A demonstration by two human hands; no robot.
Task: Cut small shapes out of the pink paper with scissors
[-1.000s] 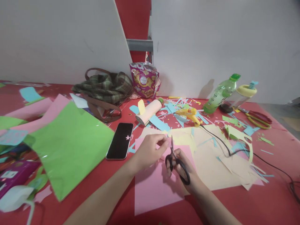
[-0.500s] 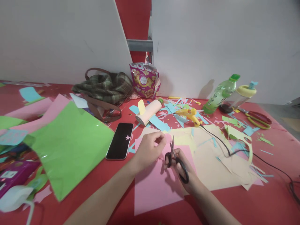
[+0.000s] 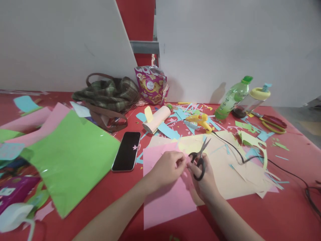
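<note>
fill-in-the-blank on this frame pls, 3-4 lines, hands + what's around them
1. The right hand holds black-handled ____.
2. The left hand pinches a small piece of ____ paper above the pink sheet.
3. The phone lies between the pink sheet and a large ____ sheet.
4. The glue gun is ____ in colour.

Missing words: scissors; pink; green; yellow
</note>
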